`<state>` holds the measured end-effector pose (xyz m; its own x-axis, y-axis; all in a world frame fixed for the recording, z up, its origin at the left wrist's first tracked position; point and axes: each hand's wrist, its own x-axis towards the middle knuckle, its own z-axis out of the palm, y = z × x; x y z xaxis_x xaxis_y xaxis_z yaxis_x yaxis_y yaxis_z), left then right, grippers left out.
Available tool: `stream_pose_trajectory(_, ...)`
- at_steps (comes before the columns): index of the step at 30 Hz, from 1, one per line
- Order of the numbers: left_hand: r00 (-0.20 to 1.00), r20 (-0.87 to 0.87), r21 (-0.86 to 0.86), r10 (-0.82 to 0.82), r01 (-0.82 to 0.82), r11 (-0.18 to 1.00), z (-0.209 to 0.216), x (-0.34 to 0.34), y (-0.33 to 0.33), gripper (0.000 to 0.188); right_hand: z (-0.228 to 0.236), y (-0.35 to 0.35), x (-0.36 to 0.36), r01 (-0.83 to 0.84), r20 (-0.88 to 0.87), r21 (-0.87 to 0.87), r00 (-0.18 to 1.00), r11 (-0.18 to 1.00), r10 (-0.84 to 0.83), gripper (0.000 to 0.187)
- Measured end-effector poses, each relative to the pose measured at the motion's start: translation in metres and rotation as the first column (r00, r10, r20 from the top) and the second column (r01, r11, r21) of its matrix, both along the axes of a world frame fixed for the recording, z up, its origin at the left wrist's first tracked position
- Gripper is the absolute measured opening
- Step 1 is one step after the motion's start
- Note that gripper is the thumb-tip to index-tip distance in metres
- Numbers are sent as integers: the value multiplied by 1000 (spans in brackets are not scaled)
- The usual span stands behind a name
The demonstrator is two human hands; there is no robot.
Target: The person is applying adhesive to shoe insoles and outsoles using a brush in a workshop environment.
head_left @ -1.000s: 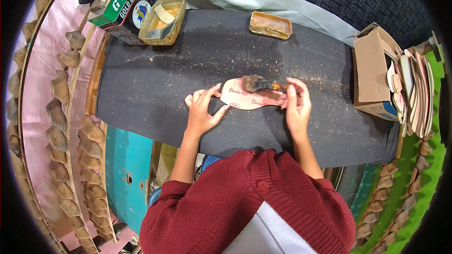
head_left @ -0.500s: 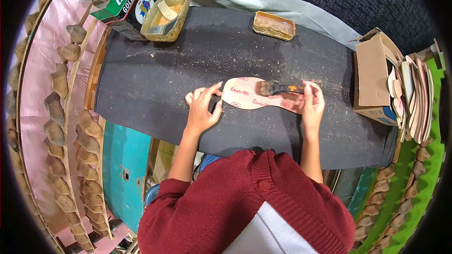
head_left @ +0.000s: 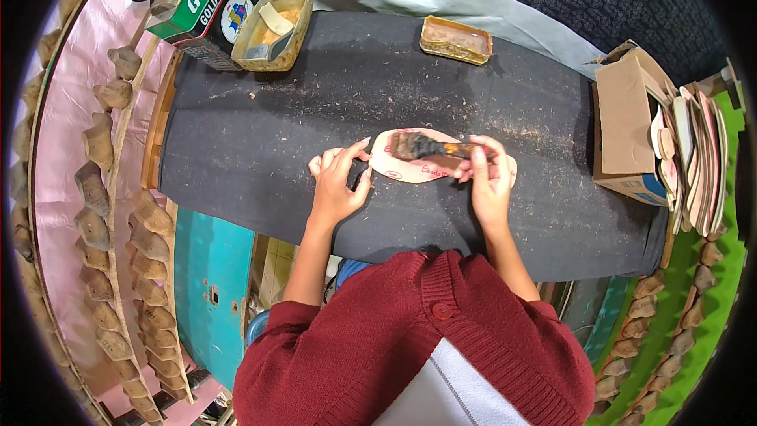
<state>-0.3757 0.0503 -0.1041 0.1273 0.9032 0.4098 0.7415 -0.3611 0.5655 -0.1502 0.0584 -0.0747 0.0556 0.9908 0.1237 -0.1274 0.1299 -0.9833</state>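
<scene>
A pale pink insole board (head_left: pixel 402 171) with red print lies on the black-covered table, wide rounded end toward the left. My left hand (head_left: pixel 339 181) is at that end, its fingers curved and the thumb and a fingertip against the board's edge, steadying it. In my right hand (head_left: pixel 490 181) is a flat brush (head_left: pixel 430 147) with dark, caked bristles and a dark handle, gripped between thumb and fingers. The bristles are over the board's wide end, slightly blurred. Brush and right hand hide the board's narrower end.
Far left stand a green and black can (head_left: pixel 206 12) and a tub (head_left: pixel 273 31) holding scrapers. A shallow yellowish dish (head_left: pixel 456 40) sits at the back. At right, a cardboard box (head_left: pixel 623 122) holds cut soles (head_left: pixel 698 158). Shoe lasts (head_left: pixel 93 189) line side racks. Shavings dot the tabletop (head_left: pixel 347 87).
My right hand and the brush have moved left along the insole board, bringing the bristles to its wide end. My left hand has stayed at the board's left edge.
</scene>
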Motion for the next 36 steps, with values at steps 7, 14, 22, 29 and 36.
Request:
stream_pose_trajectory(7, 1000, 4, -15, 6, -6, 1000, 1, -1, -1, 48, -6, 4, 17, 114, 22, -99, 993, 989, -112, 20)
stream_pose_trajectory(14, 1000, -1, 7, -2, 2, 1000, 2, -1, -1, 48, 2, 7, 61, 313, 103, 27, 944, 949, -314, 17)
stream_pose_trajectory(22, 1000, -7, 25, 1, -1, 1000, 1, 0, -2, 47, 6, -2, 18, 141, 2, -28, 990, 990, -141, 18)
stream_pose_trajectory(29, 1000, 0, 35, 5, -5, 999, 2, 1, -2, 47, -9, 0, 0, 1, -17, -15, 1000, 1000, -1, 17)
stream_pose_trajectory(36, 1000, -5, 22, 5, -5, 1000, 2, 0, -2, 46, -2, 1, 39, 246, 105, -55, 965, 968, -239, 16)
